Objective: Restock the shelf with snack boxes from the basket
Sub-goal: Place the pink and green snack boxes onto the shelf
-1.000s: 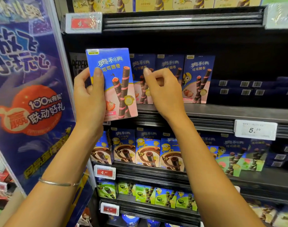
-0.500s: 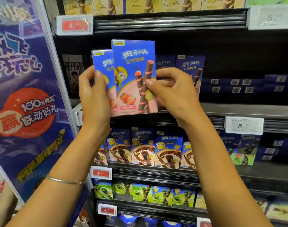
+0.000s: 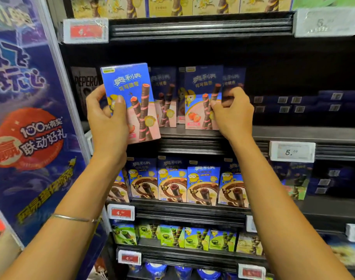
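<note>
My left hand [image 3: 108,118] grips a blue and pink snack box [image 3: 132,98] by its left edge, held tilted in front of the middle shelf [image 3: 283,134]. My right hand [image 3: 232,114] pinches the right edge of a second like box [image 3: 201,93], which stands on that shelf beside other boxes of the same kind [image 3: 165,98]. No basket is in view.
A blue promotional banner [image 3: 27,128] stands close on the left. Dark blue boxes [image 3: 314,102] lie stacked at the right of the middle shelf. Lower shelves hold chocolate boxes [image 3: 201,184] and green boxes [image 3: 172,237]. Price tags [image 3: 291,151] hang on the shelf edges.
My right hand has carried its box rightward from my left hand's box and stood it on the shelf. My left hand still holds the other box in front of the shelf.
</note>
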Available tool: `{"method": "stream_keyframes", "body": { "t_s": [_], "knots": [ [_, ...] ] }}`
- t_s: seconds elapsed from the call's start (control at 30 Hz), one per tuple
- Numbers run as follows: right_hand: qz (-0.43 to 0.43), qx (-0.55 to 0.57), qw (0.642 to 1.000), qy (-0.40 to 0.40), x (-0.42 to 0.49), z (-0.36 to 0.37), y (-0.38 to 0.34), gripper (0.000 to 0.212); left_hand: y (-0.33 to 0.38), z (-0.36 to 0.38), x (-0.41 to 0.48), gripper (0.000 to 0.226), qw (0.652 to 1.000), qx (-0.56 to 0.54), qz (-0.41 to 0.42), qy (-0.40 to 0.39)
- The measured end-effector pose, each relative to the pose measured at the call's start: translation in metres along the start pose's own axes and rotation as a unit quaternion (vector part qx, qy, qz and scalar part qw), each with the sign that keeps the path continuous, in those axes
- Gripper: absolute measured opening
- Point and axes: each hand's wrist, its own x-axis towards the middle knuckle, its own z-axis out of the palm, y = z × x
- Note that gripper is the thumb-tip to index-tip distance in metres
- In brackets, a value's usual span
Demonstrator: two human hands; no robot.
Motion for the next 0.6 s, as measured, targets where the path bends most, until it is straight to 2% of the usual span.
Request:
{"method": "stream_keyframes", "body": {
  "t_s": [0.2, 0.53, 0.6],
  "knots": [
    [-0.016, -0.075, 0.997, -0.016, 0.005, 0.017, -0.002, 0.029, 0.004, 0.001, -0.005, 0.031, 1.000, 0.018, 0.009, -0.013],
    [-0.001, -0.073, 0.997, -0.037, 0.011, 0.022, -0.007, 0.032, 0.005, 0.005, -0.008, 0.030, 0.999, 0.014, 0.017, -0.022],
    [-0.003, -0.076, 0.997, -0.030, 0.007, 0.016, -0.009, 0.038, 0.006, 0.006, -0.009, 0.031, 0.999, 0.016, 0.011, -0.026]
  ]
}}
